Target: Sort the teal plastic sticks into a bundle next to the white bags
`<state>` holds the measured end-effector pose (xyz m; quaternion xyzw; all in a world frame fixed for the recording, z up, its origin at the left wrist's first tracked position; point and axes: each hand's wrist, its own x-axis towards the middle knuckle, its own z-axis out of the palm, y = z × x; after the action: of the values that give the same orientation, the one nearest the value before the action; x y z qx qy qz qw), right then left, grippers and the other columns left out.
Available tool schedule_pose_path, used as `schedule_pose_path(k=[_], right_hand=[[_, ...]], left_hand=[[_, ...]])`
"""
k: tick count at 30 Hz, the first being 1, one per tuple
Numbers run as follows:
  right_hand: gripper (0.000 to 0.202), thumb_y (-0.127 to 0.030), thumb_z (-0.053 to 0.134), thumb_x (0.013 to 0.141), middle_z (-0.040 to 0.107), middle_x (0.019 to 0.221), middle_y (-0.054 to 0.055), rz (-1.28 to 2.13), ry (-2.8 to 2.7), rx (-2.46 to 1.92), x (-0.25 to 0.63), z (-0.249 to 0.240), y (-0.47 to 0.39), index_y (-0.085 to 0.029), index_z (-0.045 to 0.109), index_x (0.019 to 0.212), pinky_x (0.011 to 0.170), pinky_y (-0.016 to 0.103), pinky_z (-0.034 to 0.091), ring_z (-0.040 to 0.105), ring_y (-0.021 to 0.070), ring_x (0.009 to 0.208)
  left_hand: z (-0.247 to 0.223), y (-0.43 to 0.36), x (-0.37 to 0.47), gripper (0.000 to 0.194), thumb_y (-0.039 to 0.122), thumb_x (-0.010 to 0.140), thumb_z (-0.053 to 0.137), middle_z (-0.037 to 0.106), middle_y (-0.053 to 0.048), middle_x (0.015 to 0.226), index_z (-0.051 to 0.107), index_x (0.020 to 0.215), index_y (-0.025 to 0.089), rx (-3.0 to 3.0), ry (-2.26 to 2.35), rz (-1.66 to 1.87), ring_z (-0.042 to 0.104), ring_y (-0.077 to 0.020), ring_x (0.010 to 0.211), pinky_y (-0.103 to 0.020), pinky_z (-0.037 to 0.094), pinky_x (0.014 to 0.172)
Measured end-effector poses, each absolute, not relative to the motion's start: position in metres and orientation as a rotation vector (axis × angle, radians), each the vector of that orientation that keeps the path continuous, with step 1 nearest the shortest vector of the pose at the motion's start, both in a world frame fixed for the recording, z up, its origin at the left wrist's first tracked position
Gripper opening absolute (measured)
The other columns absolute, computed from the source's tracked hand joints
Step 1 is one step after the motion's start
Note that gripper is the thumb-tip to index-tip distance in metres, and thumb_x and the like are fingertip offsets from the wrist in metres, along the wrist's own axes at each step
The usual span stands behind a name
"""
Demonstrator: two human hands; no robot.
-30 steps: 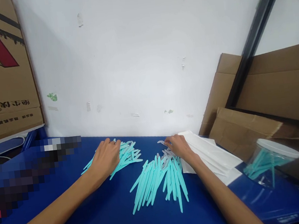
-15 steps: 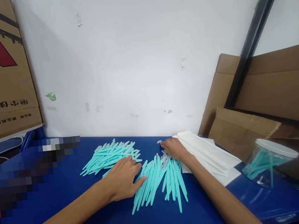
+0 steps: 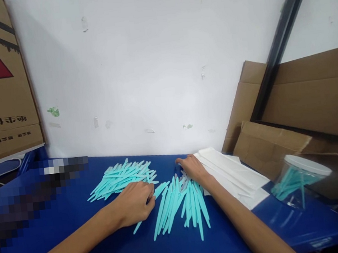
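Slim turquoise tapered sticks with clear ends, which look like eyebrow razors, lie on the blue table in a jumbled pile (image 3: 120, 180) at the left and a fanned group (image 3: 171, 206) in the middle. My left hand (image 3: 137, 202) is closed around at least one razor, between the two groups; turquoise ends (image 3: 161, 189) stick out beyond the fingers and another shows below the palm. My right hand (image 3: 191, 167) is curled over the clear ends at the back of a second fan (image 3: 195, 208). Its fingertips are pressed together near the table, and what they hold is hidden.
White sheets or bags (image 3: 233, 174) lie right of my right hand. A clear jar (image 3: 298, 181) with a white lid holds more razors at the right. Cardboard (image 3: 270, 140) leans behind it, beside a dark post (image 3: 278, 46). A printed box (image 3: 2, 91) stands at left.
My left hand has closed its fingers, shifting a little left with a razor from the middle group. The right fingers have curled in where a small clear piece lay. The view has shifted slightly.
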<state>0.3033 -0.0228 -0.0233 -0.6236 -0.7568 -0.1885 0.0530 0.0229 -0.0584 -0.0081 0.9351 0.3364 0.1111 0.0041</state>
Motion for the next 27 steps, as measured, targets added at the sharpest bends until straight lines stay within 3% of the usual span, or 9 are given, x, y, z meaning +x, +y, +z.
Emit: schedule_pose_path(k=[6,11,16,21,27], right_hand=[[0.035,-0.013,0.049,0.093,0.071,0.109,0.006,-0.368,-2.147,-1.706,0.304,-0.014,-0.031,-0.025,0.061,0.123,0.078,0.026,0.045,0.067,0.0200,0.096],[0.022,-0.030,0.057,0.092,0.074,0.099,0.005,0.060,-2.036,-1.411,0.291,-0.005,-0.038,-0.023,0.071,0.108,0.079,0.029,0.049,0.068,0.0199,0.089],[0.028,-0.044,0.058,0.090,0.074,0.081,0.003,0.201,-2.004,-1.292,0.275,0.002,-0.045,-0.022,0.074,0.099,0.069,0.028,0.049,0.067,0.0182,0.073],[0.028,-0.045,0.059,0.090,0.072,0.075,0.002,0.251,-1.967,-1.227,0.269,0.007,-0.051,-0.023,0.074,0.093,0.063,0.026,0.048,0.064,0.0161,0.066],[0.024,-0.042,0.059,0.090,0.073,0.085,0.002,0.308,-2.006,-1.167,0.268,0.007,-0.053,-0.024,0.075,0.094,0.064,0.026,0.047,0.064,0.0156,0.070]], left_hand=[[-0.010,-0.057,0.022,0.020,0.026,0.093,0.036,0.063,-0.005,0.075,0.049,0.078,0.021,2.963,1.025,0.363,0.055,-0.0204,0.062,-0.032,0.027,0.055],[-0.005,-0.053,0.021,0.024,0.030,0.099,0.027,0.062,-0.004,0.075,0.048,0.091,0.021,2.920,1.085,0.432,0.054,-0.0194,0.060,-0.030,0.029,0.055],[0.001,-0.043,0.019,0.025,0.031,0.100,0.025,0.058,-0.002,0.067,0.047,0.099,0.020,2.894,1.177,0.544,0.053,-0.0187,0.056,-0.029,0.029,0.053],[0.000,-0.034,0.015,0.025,0.025,0.099,0.024,0.064,-0.006,0.083,0.047,0.098,0.019,2.860,1.132,0.708,0.058,-0.0188,0.069,-0.029,0.037,0.060],[-0.002,-0.032,0.013,0.023,0.025,0.099,0.025,0.065,-0.008,0.094,0.047,0.105,0.020,2.779,1.131,0.733,0.063,-0.0205,0.080,-0.029,0.042,0.065]])
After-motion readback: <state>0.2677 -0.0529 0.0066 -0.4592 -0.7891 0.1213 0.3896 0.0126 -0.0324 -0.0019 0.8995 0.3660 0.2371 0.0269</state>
